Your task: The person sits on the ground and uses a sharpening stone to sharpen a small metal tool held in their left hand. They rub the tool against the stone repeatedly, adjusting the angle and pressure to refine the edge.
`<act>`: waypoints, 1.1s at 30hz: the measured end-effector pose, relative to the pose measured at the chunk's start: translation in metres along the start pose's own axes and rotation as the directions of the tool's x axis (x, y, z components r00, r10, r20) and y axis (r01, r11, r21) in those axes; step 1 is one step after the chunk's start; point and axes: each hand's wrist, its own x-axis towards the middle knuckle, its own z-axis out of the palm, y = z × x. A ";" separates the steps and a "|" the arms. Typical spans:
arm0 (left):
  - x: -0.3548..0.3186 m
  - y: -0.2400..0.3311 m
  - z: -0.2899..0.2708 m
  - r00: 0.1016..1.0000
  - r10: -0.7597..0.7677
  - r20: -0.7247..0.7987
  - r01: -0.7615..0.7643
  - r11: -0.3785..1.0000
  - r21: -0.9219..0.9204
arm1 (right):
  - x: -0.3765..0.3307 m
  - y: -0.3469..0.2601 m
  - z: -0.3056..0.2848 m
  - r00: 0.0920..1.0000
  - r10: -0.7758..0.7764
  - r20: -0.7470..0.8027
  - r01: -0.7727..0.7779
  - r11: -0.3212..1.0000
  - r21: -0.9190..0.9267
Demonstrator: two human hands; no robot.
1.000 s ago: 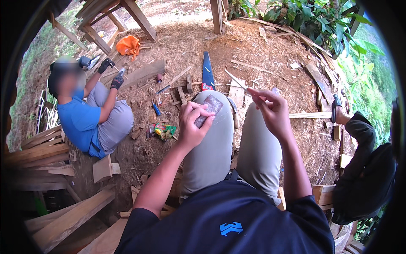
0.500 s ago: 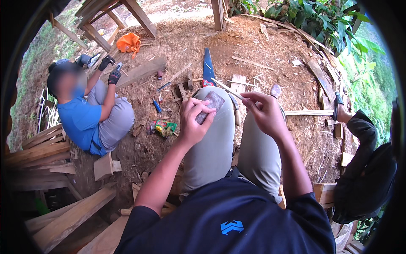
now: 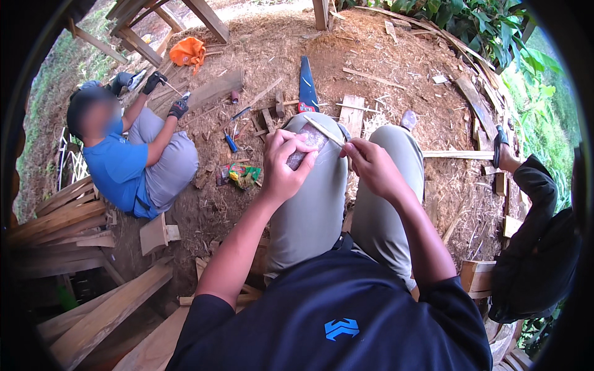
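My left hand grips a reddish-brown sheet of sandpaper above my left knee, its fingertips pressed on the sheet. A thin pale wooden stick is pinched in the fingers of my right hand. The stick slants up and left across the sandpaper's upper edge; whether the two touch, I cannot tell. Beyond my left knee lies a handsaw with a blue blade and a red handle, partly hidden by the knee.
On the left squats a person in a blue shirt, with gloved hands on a thin stick. A blue-handled tool, a colourful packet and an orange bag lie on the shaving-strewn ground. Planks are piled lower left; another person's dark sleeve is at right.
My right hand has moved left and slightly down, bringing the stick from beside the sandpaper to across it. The person on the left has shifted their gloved hands.
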 end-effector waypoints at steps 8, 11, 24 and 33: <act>0.000 -0.003 0.001 1.000 -0.007 0.014 0.007 1.000 0.006 | -0.013 0.007 0.040 0.913 -0.310 -0.264 0.158 0.868 -0.470; 0.000 -0.003 0.001 1.000 -0.009 0.016 0.009 1.000 -0.001 | -0.013 0.005 0.059 0.890 -0.376 -0.256 0.110 0.725 -0.680; -0.002 -0.008 -0.003 0.999 -0.020 0.027 0.019 1.000 0.022 | -0.014 0.010 0.068 0.876 -0.434 -0.210 0.128 0.628 -0.768; -0.001 -0.006 0.004 1.000 -0.017 0.016 0.016 1.000 0.020 | 0.000 0.000 0.066 0.802 -0.548 -0.237 0.059 0.468 -0.882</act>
